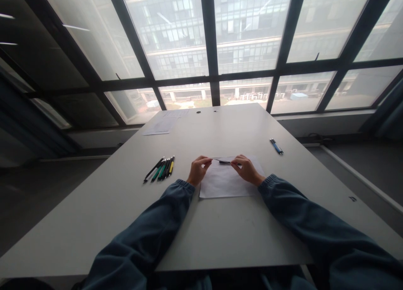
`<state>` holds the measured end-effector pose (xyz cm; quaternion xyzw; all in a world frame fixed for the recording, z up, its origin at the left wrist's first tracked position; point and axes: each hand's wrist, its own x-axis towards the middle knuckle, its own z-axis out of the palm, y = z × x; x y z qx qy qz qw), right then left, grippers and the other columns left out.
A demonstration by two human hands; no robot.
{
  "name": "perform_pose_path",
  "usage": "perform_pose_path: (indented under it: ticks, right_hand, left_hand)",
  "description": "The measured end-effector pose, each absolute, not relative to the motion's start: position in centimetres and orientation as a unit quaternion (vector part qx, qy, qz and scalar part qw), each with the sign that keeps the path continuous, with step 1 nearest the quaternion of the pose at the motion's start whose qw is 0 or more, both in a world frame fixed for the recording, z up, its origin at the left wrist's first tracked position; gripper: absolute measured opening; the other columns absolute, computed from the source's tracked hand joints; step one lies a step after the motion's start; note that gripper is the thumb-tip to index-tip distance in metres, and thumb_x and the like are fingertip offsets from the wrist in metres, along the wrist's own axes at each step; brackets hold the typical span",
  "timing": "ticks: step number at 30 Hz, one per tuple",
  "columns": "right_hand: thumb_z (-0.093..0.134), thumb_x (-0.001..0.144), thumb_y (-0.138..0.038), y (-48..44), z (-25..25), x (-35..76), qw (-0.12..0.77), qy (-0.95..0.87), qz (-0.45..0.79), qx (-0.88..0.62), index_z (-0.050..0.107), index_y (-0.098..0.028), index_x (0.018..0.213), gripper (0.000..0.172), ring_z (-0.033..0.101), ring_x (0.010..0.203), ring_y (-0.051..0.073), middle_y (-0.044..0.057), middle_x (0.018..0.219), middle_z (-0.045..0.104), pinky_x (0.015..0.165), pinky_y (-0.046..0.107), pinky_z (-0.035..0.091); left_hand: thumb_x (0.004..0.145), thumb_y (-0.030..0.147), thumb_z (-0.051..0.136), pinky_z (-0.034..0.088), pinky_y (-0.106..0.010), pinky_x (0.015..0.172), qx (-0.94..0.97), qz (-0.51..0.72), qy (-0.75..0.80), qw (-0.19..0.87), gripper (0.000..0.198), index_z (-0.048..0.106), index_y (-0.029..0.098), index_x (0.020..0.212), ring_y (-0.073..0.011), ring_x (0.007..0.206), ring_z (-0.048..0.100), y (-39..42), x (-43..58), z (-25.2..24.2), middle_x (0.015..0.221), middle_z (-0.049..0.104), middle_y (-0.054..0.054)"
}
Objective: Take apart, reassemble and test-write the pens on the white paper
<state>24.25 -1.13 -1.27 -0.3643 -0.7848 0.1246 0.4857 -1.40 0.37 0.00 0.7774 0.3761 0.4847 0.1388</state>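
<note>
Over the upper part of a white paper sheet (228, 185), a slim dark pen-like stick (224, 161) stretches between my two hands. My left hand (199, 169) is closed in a pinch at its thin left end. At the thicker, darker right end, my right hand (246, 168) pinches it between thumb and fingers. It is too small to tell whether this is one piece or two. Left of the sheet lies a group of several pens (161, 169), black, green and yellow, side by side. Farther off on the right rests a blue pen (276, 146), possibly with another alongside.
The long white table (176, 227) reaches toward large windows (245, 30). Printed papers (160, 124) lie at its far left. Near the far edge is a small round dark hole (198, 112). A small dark mark (352, 199) shows near the right edge.
</note>
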Motion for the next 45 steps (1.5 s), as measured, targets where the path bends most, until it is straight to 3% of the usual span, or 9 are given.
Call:
perform_pose_path:
  ticks: [4,9,13,20,45]
  right_hand:
    - [0.06,0.091,-0.023,-1.01,-1.38,24.29,0.486,-0.785,0.122,-0.365,0.071,-0.021,0.082,0.014,0.059,0.082,0.021,0.006,0.08,0.067,0.076,0.036,0.049]
    - [0.061,0.09,-0.019,-0.83,-1.52,24.29,0.484,-0.786,0.113,-0.368,0.071,-0.02,0.082,0.013,0.058,0.083,0.021,0.006,0.081,0.067,0.077,0.035,0.048]
    - [0.062,0.089,-0.017,-0.86,-1.45,24.29,0.482,-0.786,0.111,-0.37,0.07,-0.02,0.082,0.012,0.057,0.082,0.021,0.005,0.081,0.066,0.077,0.034,0.048]
    - [0.063,0.089,-0.018,-0.99,-1.24,24.31,0.48,-0.788,0.113,-0.368,0.071,-0.021,0.083,0.01,0.057,0.083,0.022,0.006,0.081,0.066,0.077,0.035,0.048]
    - [0.063,0.089,-0.023,-1.0,-1.3,24.27,0.473,-0.793,0.113,-0.368,0.072,-0.022,0.083,0.01,0.059,0.085,0.022,0.006,0.082,0.067,0.078,0.036,0.049]
  left_hand:
    - [0.087,0.028,0.066,0.056,-0.029,0.071,0.766,0.493,0.389,0.139,0.018,0.071,0.018,0.102,-0.0151,0.075,0.064,0.47,-1.49,-0.03,0.087,0.069,-0.005]
    - [0.088,0.028,0.065,0.053,-0.028,0.068,0.774,0.492,0.378,0.131,0.012,0.071,0.018,0.089,-0.0149,0.075,0.064,0.52,-1.47,-0.05,0.086,0.07,-0.005]
    - [0.09,0.028,0.064,0.052,-0.028,0.068,0.778,0.493,0.368,0.132,0.013,0.073,0.019,0.092,-0.0154,0.077,0.064,0.38,-1.37,-0.04,0.088,0.071,-0.005]
    - [0.09,0.03,0.064,0.054,-0.035,0.081,0.794,0.473,0.362,0.119,0.014,0.073,0.02,0.095,-0.0191,0.086,0.066,0.29,-1.41,0.03,0.09,0.072,-0.006]
    - [0.089,0.027,0.066,0.052,-0.036,0.082,0.809,0.475,0.322,0.125,0.013,0.074,0.022,0.098,-0.0188,0.088,0.063,0.35,-1.43,-0.03,0.092,0.069,-0.006]
